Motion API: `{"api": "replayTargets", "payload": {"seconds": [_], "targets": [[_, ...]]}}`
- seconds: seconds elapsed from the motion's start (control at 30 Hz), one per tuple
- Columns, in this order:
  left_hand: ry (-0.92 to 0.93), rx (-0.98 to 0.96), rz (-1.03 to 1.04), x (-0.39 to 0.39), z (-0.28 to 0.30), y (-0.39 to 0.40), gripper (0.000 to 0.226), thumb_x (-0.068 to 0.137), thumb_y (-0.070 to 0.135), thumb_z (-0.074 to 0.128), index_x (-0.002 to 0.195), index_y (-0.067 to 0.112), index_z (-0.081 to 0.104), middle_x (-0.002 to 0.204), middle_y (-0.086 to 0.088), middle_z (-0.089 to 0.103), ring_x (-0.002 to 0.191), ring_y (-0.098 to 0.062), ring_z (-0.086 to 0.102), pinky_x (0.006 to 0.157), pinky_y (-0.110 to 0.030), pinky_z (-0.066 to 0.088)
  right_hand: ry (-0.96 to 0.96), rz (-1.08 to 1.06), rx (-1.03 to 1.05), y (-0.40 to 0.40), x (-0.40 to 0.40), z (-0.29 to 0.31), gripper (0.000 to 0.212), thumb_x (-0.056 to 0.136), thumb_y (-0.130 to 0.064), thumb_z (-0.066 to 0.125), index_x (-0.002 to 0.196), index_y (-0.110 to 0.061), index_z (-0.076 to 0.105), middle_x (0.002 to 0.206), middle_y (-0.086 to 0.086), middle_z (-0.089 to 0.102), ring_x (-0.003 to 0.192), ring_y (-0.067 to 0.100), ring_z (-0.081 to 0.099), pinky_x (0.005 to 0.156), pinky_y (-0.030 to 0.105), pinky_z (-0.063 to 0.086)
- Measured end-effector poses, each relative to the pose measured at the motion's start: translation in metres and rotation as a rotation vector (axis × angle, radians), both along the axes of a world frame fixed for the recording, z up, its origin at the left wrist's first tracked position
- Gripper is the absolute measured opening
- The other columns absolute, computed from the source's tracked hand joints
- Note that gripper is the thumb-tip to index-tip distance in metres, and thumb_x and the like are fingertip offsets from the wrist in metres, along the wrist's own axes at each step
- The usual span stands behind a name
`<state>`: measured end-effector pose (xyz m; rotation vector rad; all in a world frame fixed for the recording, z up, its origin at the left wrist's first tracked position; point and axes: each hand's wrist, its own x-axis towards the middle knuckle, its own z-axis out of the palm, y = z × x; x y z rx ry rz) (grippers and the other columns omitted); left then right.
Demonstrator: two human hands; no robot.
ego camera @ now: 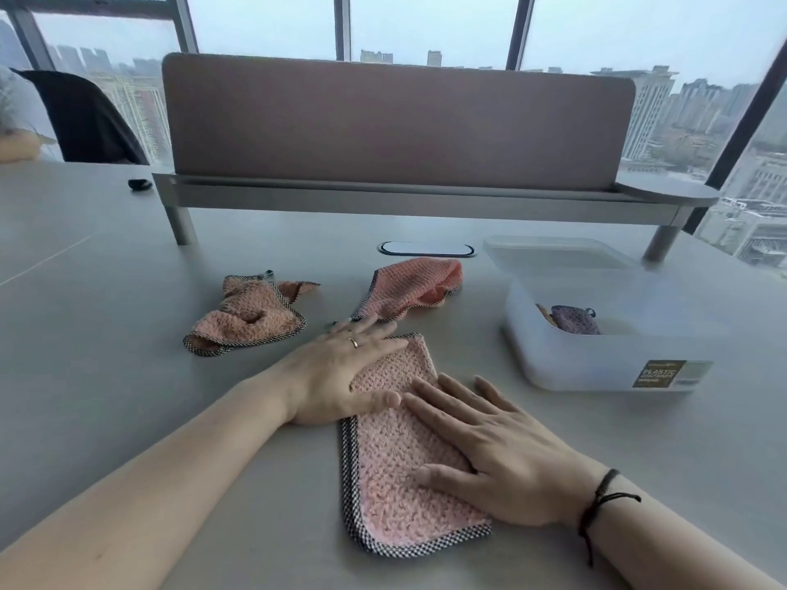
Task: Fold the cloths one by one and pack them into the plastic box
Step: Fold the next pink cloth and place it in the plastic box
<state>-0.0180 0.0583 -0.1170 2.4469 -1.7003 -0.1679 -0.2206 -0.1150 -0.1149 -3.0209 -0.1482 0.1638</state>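
Grey matte worktop (106,313), smooth, set before a tall window wall with a hazy city skyline; a mauve fabric divider panel (396,121) on a grey metal rail crosses the far side, with an oval cable port (427,249) in front of it. Folded pink cloth (396,474), waffle-knit with black-and-white checked binding, lies flat in a long rectangle near the front edge. Left hand (345,372) rests flat on its far end, fingers spread, ring on one finger; right hand (494,453) lies flat on its right side, black cord at the wrist. Neither grip closes on anything: both palms open, pressing down. Two more pink cloths sit unfolded beyond: a crumpled cloth (247,315) to the left, a half-draped cloth (409,285) at centre, just past the left fingertips. Translucent plastic box (596,359), rounded corners, label on its near wall, stands to the right, well apart from the hands; a purplish folded cloth (575,319) shows inside. Its lid (553,253) leans behind it. Open worktop remains left and between cloth and box.
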Motion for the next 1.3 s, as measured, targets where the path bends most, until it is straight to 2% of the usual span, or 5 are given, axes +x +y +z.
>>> {"api": "replayTargets", "payload": {"seconds": [0.3, 0.43, 0.87, 1.17, 1.3], "targets": [[0.093, -0.047, -0.015, -0.05, 0.0, 0.047, 0.078, 0.087, 0.077, 0.039, 0.154, 0.049, 0.011, 0.163, 0.028, -0.006, 0.144, 0.013, -0.018, 0.122, -0.026, -0.005, -0.114, -0.037, 0.259, -0.007, -0.019, -0.008, 0.047, 0.103, -0.049, 0.03, 0.144, -0.067, 0.015, 0.157, -0.038, 0.006, 0.147, -0.011, -0.007, 0.124, 0.029, 0.006], [0.09, -0.045, -0.042, -0.076, 0.0, 0.067, 0.077, 0.087, 0.076, 0.041, 0.154, 0.047, 0.017, 0.163, 0.025, -0.003, 0.145, 0.014, -0.015, 0.118, -0.014, -0.011, -0.199, -0.047, 0.329, -0.016, -0.034, -0.013, 0.08, 0.084, -0.006, 0.038, 0.133, -0.069, 0.036, 0.152, -0.043, 0.018, 0.146, -0.013, 0.004, 0.123, 0.022, 0.012], [0.154, -0.356, -0.091, -0.099, -0.004, 0.085, 0.061, 0.084, 0.066, 0.064, 0.135, 0.032, 0.059, 0.149, 0.016, 0.047, 0.142, 0.01, 0.029, 0.118, -0.018, 0.024, -0.516, 0.144, 0.264, 0.008, -0.051, -0.011, 0.016, 0.086, -0.044, 0.071, 0.093, -0.031, 0.065, 0.11, -0.021, 0.065, 0.102, 0.002, 0.062, 0.089, 0.032, 0.049], [0.123, -0.626, 0.075, -0.105, -0.003, 0.064, 0.045, 0.08, 0.053, 0.073, 0.11, 0.021, 0.073, 0.089, 0.013, 0.072, 0.075, -0.001, 0.066, 0.07, -0.024, 0.054, -0.408, -0.243, 0.684, 0.002, -0.024, -0.002, 0.014, 0.084, -0.038, 0.074, 0.079, -0.026, 0.07, 0.061, -0.001, 0.057, 0.054, 0.001, 0.042, 0.054, 0.024, 0.037], [0.289, -0.664, 0.297, -0.096, -0.005, 0.054, 0.049, 0.076, 0.061, 0.067, 0.107, 0.023, 0.075, 0.056, 0.006, 0.06, 0.044, -0.003, 0.041, 0.047, -0.02, 0.041, -0.359, -0.332, 0.827, -0.003, -0.004, 0.001, 0.009, 0.082, -0.031, 0.079, 0.081, -0.024, 0.074, 0.051, -0.01, 0.049, 0.048, 0.003, 0.036, 0.049, 0.022, 0.029]]}}
